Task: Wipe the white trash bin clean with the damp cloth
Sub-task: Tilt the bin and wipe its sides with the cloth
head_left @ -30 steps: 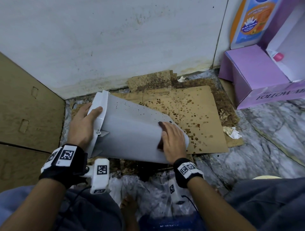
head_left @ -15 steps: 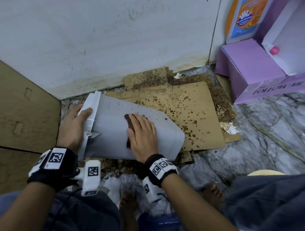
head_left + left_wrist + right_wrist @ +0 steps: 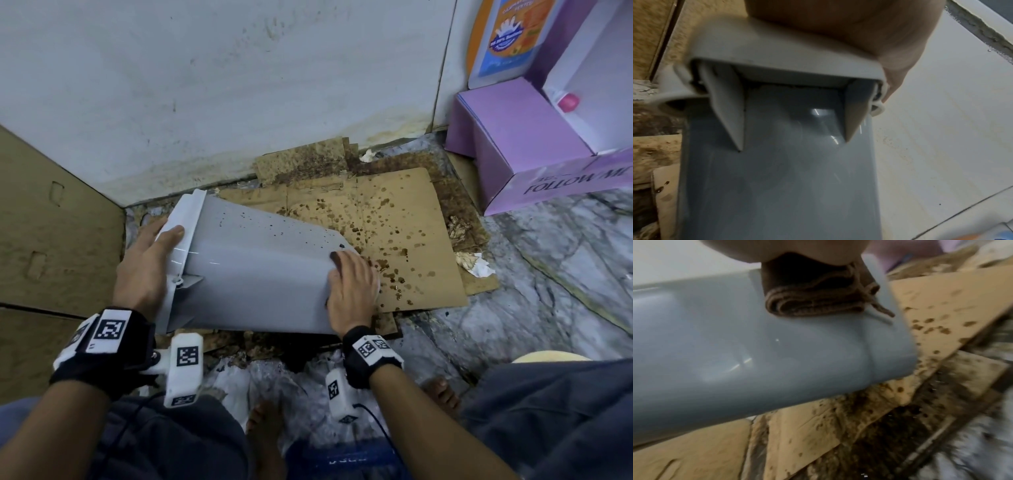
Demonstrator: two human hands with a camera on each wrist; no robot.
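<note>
The white trash bin point(image 3: 253, 274) lies on its side on the floor, rim to the left and base to the right, with dark specks along its upper side. My left hand point(image 3: 150, 263) grips the rim, thumb on top; the left wrist view shows the bin point(image 3: 777, 178) under my left hand point(image 3: 859, 24). My right hand point(image 3: 352, 291) lies flat on the base end and presses a folded brown cloth point(image 3: 335, 257) against it. In the right wrist view the cloth point(image 3: 818, 296) sits on the bin point(image 3: 756, 345) beneath the palm.
Stained cardboard point(image 3: 394, 233) lies under and beyond the bin. A purple box point(image 3: 520, 144) stands at the right against the wall, and a cardboard panel point(image 3: 51, 233) closes the left side. Crumpled paper point(image 3: 476, 265) lies on the marble floor; a plastic bag point(image 3: 291, 383) is by my feet.
My right hand slid the cloth from the base end to the bin's middle, then back right to the base end. The left hand kept its hold on the rim.
</note>
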